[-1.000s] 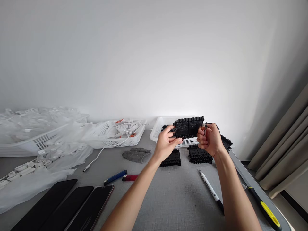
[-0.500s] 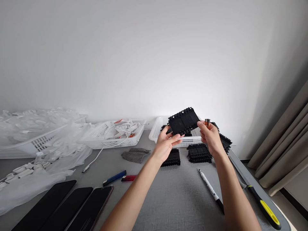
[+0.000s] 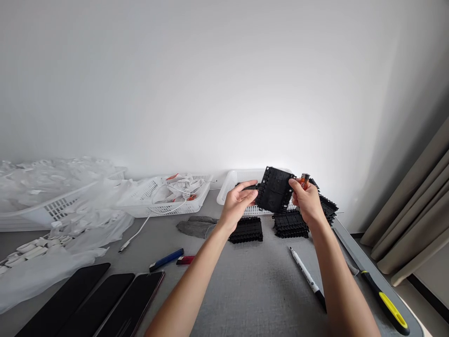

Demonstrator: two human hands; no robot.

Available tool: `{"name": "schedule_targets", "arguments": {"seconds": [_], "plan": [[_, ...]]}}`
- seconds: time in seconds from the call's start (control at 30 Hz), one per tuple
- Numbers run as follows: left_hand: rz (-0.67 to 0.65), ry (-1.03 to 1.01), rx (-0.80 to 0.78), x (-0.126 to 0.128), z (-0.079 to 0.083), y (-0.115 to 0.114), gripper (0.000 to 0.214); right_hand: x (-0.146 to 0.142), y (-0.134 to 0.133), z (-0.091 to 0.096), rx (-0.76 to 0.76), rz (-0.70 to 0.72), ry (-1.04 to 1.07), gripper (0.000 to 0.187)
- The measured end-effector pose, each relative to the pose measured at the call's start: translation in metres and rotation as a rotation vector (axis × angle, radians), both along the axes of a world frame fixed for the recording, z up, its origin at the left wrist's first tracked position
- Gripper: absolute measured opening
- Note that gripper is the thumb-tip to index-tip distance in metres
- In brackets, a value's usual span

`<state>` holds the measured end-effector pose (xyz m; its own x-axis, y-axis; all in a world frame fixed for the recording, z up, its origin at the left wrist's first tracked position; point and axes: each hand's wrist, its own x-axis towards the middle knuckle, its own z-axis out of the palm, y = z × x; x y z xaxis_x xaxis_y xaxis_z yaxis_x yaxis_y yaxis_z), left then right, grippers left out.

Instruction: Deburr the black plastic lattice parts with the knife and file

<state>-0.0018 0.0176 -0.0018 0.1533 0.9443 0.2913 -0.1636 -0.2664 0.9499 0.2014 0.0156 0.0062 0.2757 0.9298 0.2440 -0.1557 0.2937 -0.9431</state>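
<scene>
Where the hands meet: a black tray is held off the table, tilted on edge, just in front of the white basket.
Grip, left: the left hand pinches the tray's left edge, fingers behind and thumb toward the camera.
Grip, right: the right hand presses thumb and forefinger on the tray's right edge. An orange cylinder stands up from the curled fingers; it may be a battery, but it is too small to tell.
Pose: both forearms rise from the bottom of the frame and converge before the basket, wrists bent slightly back, palms turned toward each other.
Doing it well: judging by the grips, the tray is best steadied by both edges at once, with light, even pressure so the thin plastic does not flex. The cylinder should sit firmly in the right fingers, clear of the tray's ribs.
Below: two stacks of like trays lie on the table on the near side of the basket.
Nearer: a pen lies well in front of the basket.
</scene>
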Motion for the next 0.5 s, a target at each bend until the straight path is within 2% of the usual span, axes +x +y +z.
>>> {"name": "schedule_targets", "arguments": {"seconds": [0.13,0.33,0.43,0.5], "plan": [[-0.082,0.099,0.011,0.002,-0.006,0.002,0.061,0.002,0.002,-0.002,0.047,-0.085,-0.099,0.036],[-0.098,0.156,0.070,0.002,-0.022,0.013,0.061,0.002,0.002,-0.002,0.051,-0.022,-0.127,0.038],[-0.061,0.168,0.057,0.000,-0.028,0.018,0.062,-0.001,-0.003,0.001,0.034,-0.002,-0.205,0.039],[0.003,0.201,0.065,-0.002,-0.031,0.020,0.062,-0.003,-0.009,0.005,0.063,-0.044,-0.274,0.038]]}}
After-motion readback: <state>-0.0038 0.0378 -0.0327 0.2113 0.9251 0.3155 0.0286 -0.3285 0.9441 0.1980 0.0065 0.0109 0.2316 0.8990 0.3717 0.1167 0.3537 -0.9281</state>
